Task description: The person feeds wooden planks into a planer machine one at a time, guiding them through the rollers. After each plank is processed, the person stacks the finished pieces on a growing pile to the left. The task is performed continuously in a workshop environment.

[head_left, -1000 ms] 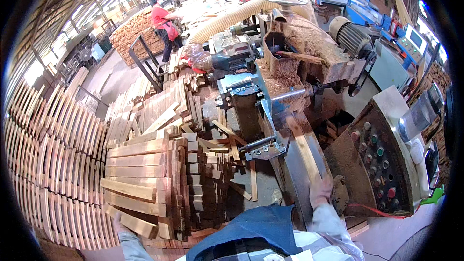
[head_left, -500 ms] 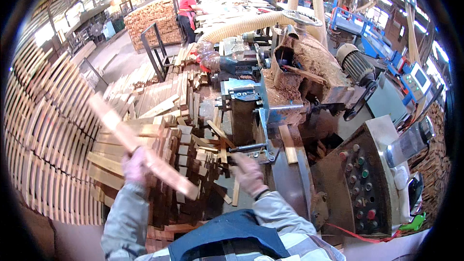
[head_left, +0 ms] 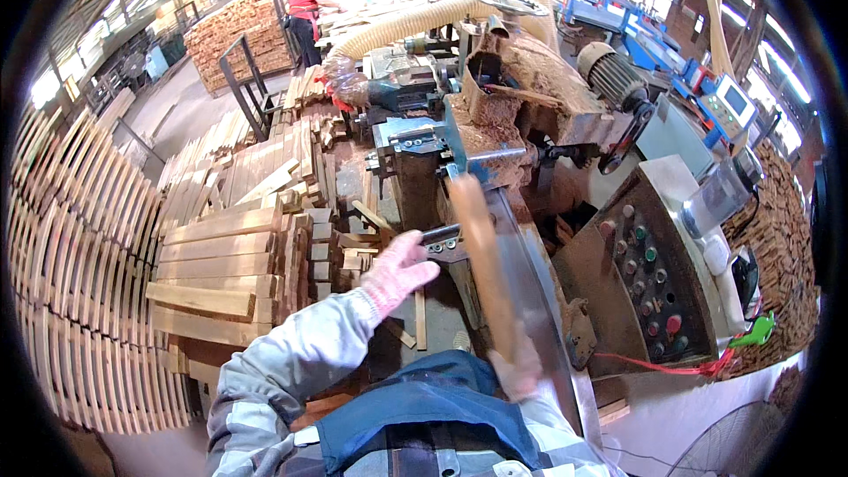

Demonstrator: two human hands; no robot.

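Note:
In my right hand (head_left: 519, 369) is a wooden board (head_left: 484, 265), gripped at its near end and slightly blurred by motion. It points away from me over the long metal bed (head_left: 549, 322) of a woodworking machine; whether it touches the bed I cannot tell. My left hand (head_left: 399, 274), in a pale work glove, holds nothing. Its fingers are apart beside a dark metal bar (head_left: 440, 234) at the bed's left side. Left of that hand rises a stack of cut boards (head_left: 216, 261).
Wood shavings cover the machine housing (head_left: 486, 128) ahead, near a motor (head_left: 609, 75). On the right stands a control panel (head_left: 649, 269) with several buttons. A tall wood stack (head_left: 88, 274) lines the left. Farther off, a person in red (head_left: 305, 9) stands at a board-covered table.
The board has passed from my left hand to my right and swung over the machine bed. My left hand, now free, has moved right. The whole view has shifted right.

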